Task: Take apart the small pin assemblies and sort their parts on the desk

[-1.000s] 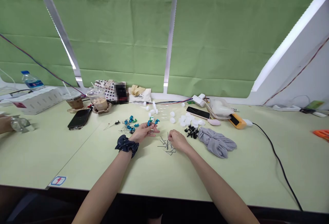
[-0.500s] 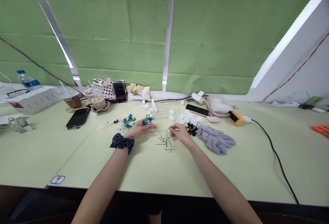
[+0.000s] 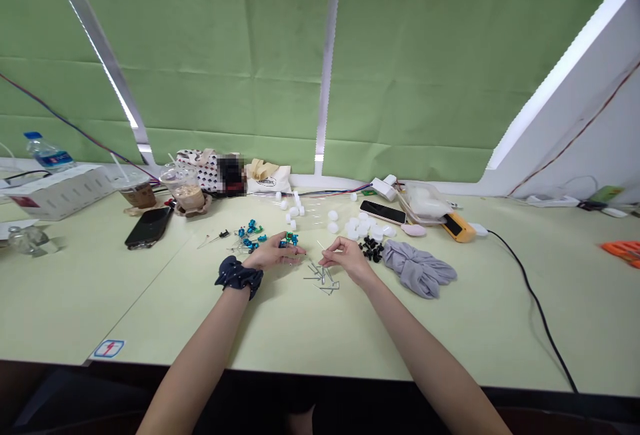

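My left hand, with a dark dotted scrunchie on its wrist, is closed around small blue and green metal parts. My right hand pinches a thin metal hex key, its tip pointing toward the left hand. Under and between the hands lies a small pile of hex keys on the pale green table. More blue parts sit just left of my left hand.
White caps and black screws lie behind my right hand, beside a grey cloth scrunchie. Two phones, two drink cups, a white box, an orange tool and a black cable are around.
My right hand lifted off the hex key pile with one key pinched and moved toward my left hand. The view shifted slightly; a person's hand at the far left edge is gone.
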